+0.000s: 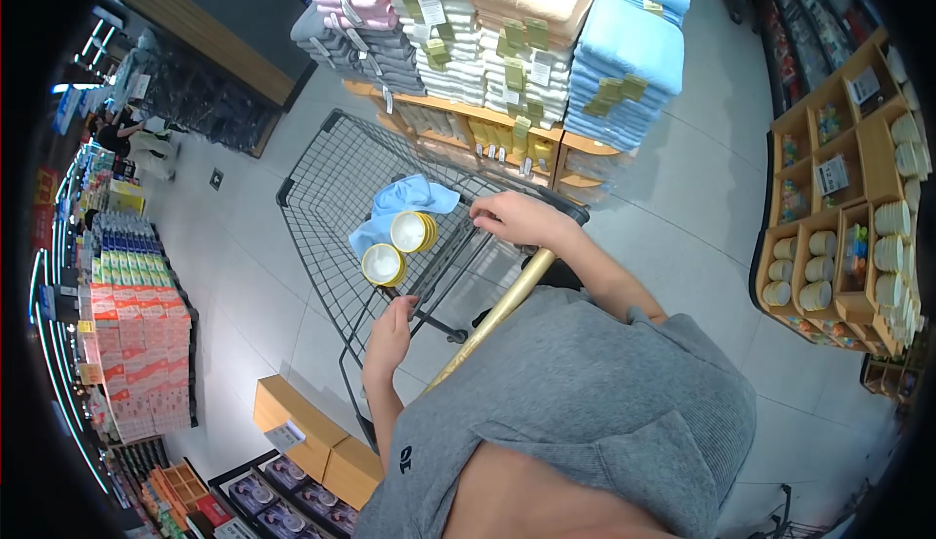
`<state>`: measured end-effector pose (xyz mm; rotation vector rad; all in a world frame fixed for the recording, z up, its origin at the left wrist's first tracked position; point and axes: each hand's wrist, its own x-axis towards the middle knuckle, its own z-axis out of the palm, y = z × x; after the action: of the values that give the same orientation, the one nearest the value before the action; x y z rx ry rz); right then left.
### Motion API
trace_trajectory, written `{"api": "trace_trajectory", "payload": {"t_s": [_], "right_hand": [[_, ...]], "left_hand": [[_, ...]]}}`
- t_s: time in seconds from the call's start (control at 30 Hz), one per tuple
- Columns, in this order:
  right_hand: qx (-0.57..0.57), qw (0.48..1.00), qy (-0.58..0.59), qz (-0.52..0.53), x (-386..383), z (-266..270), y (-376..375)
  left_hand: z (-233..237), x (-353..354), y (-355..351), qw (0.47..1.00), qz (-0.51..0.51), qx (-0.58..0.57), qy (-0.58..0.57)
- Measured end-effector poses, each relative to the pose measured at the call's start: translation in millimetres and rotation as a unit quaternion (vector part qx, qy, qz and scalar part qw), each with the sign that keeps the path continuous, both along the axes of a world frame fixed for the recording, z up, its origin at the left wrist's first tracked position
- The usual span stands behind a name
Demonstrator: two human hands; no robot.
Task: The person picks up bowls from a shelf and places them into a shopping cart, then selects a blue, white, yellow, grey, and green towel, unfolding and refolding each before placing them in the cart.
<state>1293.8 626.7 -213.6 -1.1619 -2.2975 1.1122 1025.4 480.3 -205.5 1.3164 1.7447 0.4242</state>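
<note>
A wire shopping cart (312,183) stands in front of me, its gold handle bar (492,320) close to my body. In it are a yellow-rimmed white cup or bowl (382,264) and, beside it, a stack of similar yellow ones (409,232). A crumpled light blue cloth (419,195) lies against them. My left hand (391,332) hangs over the cart's near side, just below the front cup, fingers loosely extended. Over the far side is my right hand (522,217), its fingers bent and apart, near the cloth. Nothing shows in either hand.
Folded towels (629,52) are piled on a wooden display beyond the cart. Wooden shelves (814,237) with bowls stand at right. Boxed goods (146,354) are stacked at left, and a cardboard box (302,427) sits near my left arm. Another person (119,132) is far left.
</note>
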Motion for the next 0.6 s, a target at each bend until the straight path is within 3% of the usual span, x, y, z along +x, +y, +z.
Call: {"api": "trace_trajectory", "payload": {"t_s": [0.3,0.5,0.6], "right_hand": [[0.078,0.996,0.044,0.018,10,11,15],[0.281,0.942,0.102,-0.151,44,35,48],[0.414,0.857,0.005,-0.305,90,39,99]], "left_hand": [[15,23,22,0.988,-0.036,0.140,0.047],[41,38,40,0.969,-0.072,0.237,-0.001],[42,42,64,0.969,-0.115,0.216,-0.030]]}}
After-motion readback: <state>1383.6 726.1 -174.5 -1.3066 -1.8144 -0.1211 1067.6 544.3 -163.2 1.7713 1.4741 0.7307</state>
